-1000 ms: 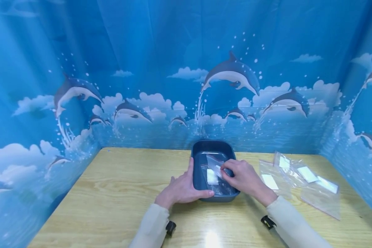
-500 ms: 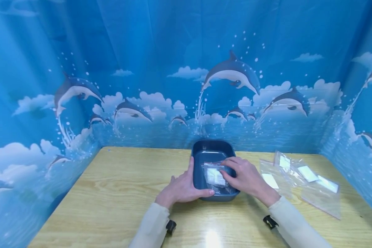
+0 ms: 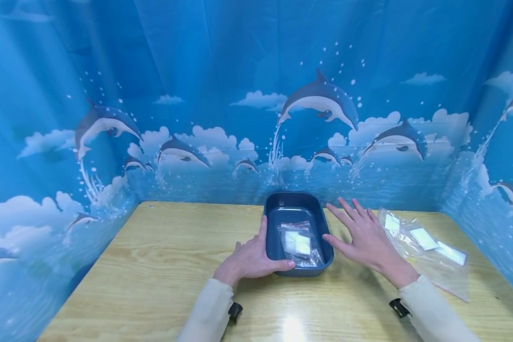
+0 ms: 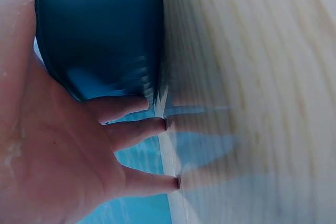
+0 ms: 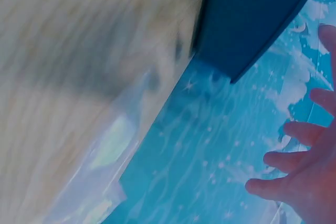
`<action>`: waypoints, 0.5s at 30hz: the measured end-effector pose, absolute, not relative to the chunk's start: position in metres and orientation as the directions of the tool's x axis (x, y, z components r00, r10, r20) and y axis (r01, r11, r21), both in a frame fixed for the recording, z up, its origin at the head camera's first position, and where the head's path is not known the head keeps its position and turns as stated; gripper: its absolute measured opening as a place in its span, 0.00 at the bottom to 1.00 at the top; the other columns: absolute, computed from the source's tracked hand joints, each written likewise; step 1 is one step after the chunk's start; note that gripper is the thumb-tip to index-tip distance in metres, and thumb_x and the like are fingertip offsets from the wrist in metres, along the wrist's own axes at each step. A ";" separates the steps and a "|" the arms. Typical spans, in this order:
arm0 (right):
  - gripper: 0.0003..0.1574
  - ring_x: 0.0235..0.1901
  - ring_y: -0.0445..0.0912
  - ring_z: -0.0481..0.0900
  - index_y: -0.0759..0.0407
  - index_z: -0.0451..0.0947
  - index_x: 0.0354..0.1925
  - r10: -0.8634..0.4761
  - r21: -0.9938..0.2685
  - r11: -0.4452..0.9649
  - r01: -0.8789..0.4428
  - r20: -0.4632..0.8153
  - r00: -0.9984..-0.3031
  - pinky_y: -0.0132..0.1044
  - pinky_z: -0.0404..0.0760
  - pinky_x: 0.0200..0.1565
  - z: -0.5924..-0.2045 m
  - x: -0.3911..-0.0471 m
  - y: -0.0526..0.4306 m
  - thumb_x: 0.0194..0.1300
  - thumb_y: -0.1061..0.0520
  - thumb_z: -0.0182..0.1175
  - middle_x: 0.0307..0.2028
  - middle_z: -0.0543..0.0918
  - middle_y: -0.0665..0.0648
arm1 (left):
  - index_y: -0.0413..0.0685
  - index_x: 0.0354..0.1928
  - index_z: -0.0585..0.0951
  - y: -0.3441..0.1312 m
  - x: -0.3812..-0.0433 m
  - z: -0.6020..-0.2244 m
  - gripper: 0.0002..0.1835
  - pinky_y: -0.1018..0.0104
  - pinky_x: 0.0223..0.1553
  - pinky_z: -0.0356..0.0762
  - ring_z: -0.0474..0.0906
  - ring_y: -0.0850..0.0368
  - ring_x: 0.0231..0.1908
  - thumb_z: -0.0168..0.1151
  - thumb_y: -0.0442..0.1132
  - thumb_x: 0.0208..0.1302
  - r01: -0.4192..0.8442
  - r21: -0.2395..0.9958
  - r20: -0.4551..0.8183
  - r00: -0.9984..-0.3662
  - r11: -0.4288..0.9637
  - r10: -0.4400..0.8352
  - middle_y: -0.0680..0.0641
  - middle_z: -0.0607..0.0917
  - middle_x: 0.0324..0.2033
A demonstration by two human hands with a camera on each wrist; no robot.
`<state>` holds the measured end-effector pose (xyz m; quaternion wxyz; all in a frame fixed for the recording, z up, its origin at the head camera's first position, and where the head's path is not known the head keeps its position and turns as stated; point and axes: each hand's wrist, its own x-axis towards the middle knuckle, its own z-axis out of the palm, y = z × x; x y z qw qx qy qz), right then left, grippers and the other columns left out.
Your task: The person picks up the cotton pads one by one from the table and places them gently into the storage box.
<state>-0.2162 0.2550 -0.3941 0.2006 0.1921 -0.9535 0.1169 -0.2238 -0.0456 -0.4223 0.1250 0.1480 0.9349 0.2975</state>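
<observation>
In the head view a dark blue box [image 3: 278, 209] stands on the wooden table, with small clear zip bags [image 3: 298, 243] holding white labels lying in its near half. My left hand [image 3: 250, 260] rests against the box's left near corner, thumb over the near rim and index finger along the side. The left wrist view shows the left hand's [image 4: 58, 150] fingers straight and spread beside the box [image 4: 105, 30]. To the right of the box my right hand [image 3: 369, 240] hovers with fingers spread, holding nothing. The right wrist view shows those fingers apart from the box [image 5: 252, 19].
Several clear zip bags [image 3: 446, 280] with white labels lie overlapping at the table's right; the right hand partly hides them in the head view. A blue dolphin-print curtain [image 3: 222, 114] hangs behind the wooden table [image 3: 166, 266] and along both sides.
The right hand has let go of a zip bag, which now lies on the others in the box. It has moved out to the right and spread its fingers. The left hand has stayed put.
</observation>
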 end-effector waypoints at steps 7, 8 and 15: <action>0.52 0.75 0.76 0.52 0.40 0.57 0.80 -0.239 -0.189 0.926 -0.327 0.377 -0.895 0.80 0.52 0.67 -0.397 -0.208 0.281 0.66 0.29 0.62 0.78 0.59 0.68 | 0.57 0.82 0.28 -0.046 -0.224 -0.422 0.75 0.24 0.74 0.46 0.67 0.36 0.73 0.64 0.81 0.49 0.213 0.589 -0.141 -0.923 0.780 0.358 0.37 0.64 0.77; 0.52 0.75 0.76 0.52 0.41 0.57 0.80 -0.233 -0.192 0.927 -0.323 0.379 -0.895 0.80 0.53 0.67 -0.397 -0.207 0.285 0.66 0.30 0.63 0.78 0.59 0.69 | 0.57 0.82 0.27 -0.045 -0.224 -0.422 0.75 0.24 0.74 0.46 0.67 0.36 0.73 0.64 0.81 0.49 0.214 0.591 -0.141 -0.922 0.777 0.361 0.37 0.64 0.77; 0.49 0.71 0.77 0.61 0.50 0.64 0.76 -0.223 -0.193 0.927 -0.320 0.402 -0.888 0.80 0.60 0.63 -0.400 -0.201 0.308 0.65 0.33 0.66 0.74 0.66 0.71 | 0.57 0.82 0.28 -0.046 -0.222 -0.423 0.74 0.24 0.74 0.46 0.67 0.37 0.73 0.65 0.80 0.49 0.199 0.606 -0.149 -0.923 0.770 0.356 0.37 0.64 0.77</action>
